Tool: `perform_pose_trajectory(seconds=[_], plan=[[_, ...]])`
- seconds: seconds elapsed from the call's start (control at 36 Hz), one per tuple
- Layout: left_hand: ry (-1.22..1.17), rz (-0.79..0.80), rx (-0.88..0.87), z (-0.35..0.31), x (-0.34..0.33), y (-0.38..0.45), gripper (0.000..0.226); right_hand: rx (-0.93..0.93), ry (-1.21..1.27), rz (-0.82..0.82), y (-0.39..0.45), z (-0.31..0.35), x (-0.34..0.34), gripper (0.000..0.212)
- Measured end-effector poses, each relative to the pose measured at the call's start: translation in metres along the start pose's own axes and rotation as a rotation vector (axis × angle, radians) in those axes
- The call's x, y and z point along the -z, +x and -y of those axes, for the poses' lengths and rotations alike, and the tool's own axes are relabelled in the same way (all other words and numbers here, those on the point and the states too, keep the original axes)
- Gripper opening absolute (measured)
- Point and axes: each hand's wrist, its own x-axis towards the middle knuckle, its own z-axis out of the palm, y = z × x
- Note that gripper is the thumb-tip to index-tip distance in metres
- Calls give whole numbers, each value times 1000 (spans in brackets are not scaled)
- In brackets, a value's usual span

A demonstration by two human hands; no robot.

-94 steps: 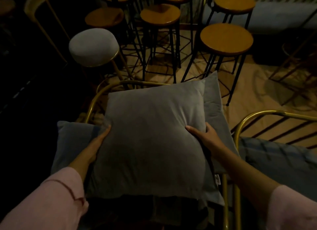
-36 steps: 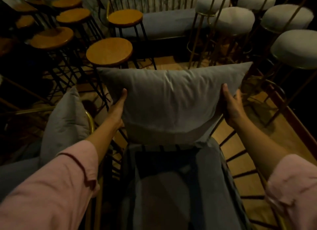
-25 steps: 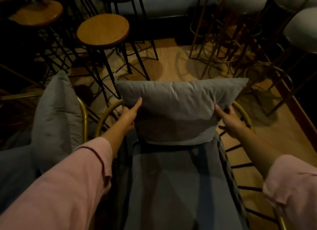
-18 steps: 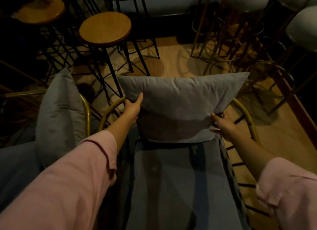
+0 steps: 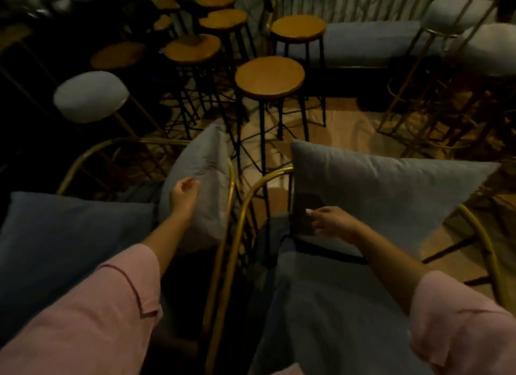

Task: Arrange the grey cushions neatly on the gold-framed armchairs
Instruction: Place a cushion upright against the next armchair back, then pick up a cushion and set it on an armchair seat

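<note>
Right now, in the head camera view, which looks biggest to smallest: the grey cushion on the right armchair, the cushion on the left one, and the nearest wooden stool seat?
1. Right grey cushion, clearly largest.
2. Left grey cushion; it stands edge-on, so its real size is unsure.
3. Nearest wooden stool seat; it sits farther off, so it may only look smallest.

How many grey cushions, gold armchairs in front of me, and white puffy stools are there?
Grey cushions: 2
Gold armchairs: 2
White stools: 3
Total: 7
</note>
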Motion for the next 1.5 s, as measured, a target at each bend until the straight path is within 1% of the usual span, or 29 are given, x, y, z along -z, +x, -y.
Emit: perform_pose_trajectory(seconds=[0.06, 0.08, 0.11, 0.14, 0.17, 0.19, 0.22, 0.28, 0.31, 0.36, 0.42, 0.47, 0.56, 0.64, 0.69, 0.72, 0.78, 0.81, 0.86, 0.92, 1.03, 1.11, 1.14, 1.25, 1.31, 1.39, 1.44, 1.5], plan=[[-15, -15, 43, 17, 43, 12, 35, 35, 4, 71, 4, 20, -34, 26], [-21, -20, 68, 22, 63, 14, 33, 55, -5, 99, 8, 29, -51, 24], [-15, -31, 98, 25, 81, 9, 27, 65, -26, 123, 12, 37, -68, 24], [-8, -43, 133, 27, 97, 5, 15, 84, -54, 145, 16, 45, -85, 25], [2, -55, 170, 31, 112, 3, 15, 105, -101, 158, 19, 54, -102, 26], [-7, -61, 197, 40, 123, 8, 26, 130, -143, 165, 24, 61, -118, 27], [-23, -49, 219, 46, 133, 9, 33, 158, -188, 163, 27, 69, -135, 30], [-28, -26, 246, 60, 151, 16, 33, 212, -255, 153, 39, 81, -166, 37], [-24, -23, 263, 70, 158, 23, 28, 234, -271, 141, 46, 84, -179, 41], [2, -31, 292, 91, 169, 39, 10, 277, -275, 114, 58, 90, -204, 48], [6, 3, 322, 110, 175, 55, 31, 296, -249, 53, 75, 91, -224, 67], [42, 45, 329, 125, 178, 73, 37, 269, -237, -30, 97, 89, -239, 88], [67, 117, 373, 139, 175, 99, 35, 270, -300, -172, 99, 106, -263, 92], [99, 199, 416, 147, 167, 129, 8, 224, -351, -321, 102, 121, -285, 96], [128, 232, 440, 158, 160, 154, 25, 215, -363, -419, 105, 128, -299, 104], [135, 243, 446, 159, 157, 163, 28, 211, -361, -449, 111, 128, -305, 108], [124, 288, 478, 162, 152, 184, 18, 194, -361, -490, 118, 132, -315, 116], [120, 299, 488, 168, 148, 198, 22, 184, -376, -521, 122, 133, -319, 120], [110, 320, 507, 184, 142, 223, 44, 166, -409, -577, 127, 132, -324, 124], [81, 339, 551, 186, 136, 237, 58, 193, -410, -625, 132, 127, -325, 124], [-76, 396, 577, 187, 118, 257, 55, 240, -402, -671, 141, 115, -321, 122], [-223, 453, 603, 211, 105, 283, 71, 243, -395, -684, 148, 111, -320, 122], [-267, 470, 615, 214, 101, 285, 73, 251, -390, -686, 150, 110, -319, 121], [-376, 517, 630, 213, 90, 277, 69, 279, -344, -691, 154, 109, -317, 119], [-428, 516, 618, 217, 87, 278, 71, 308, -323, -698, 153, 109, -315, 114], [-421, 499, 616, 212, 89, 273, 81, 377, -240, -681, 148, 106, -309, 101], [-379, 472, 590, 208, 100, 271, 87, 383, -172, -668, 142, 101, -300, 91], [-387, 426, 588, 206, 118, 270, 89, 373, -110, -645, 133, 95, -288, 88]])
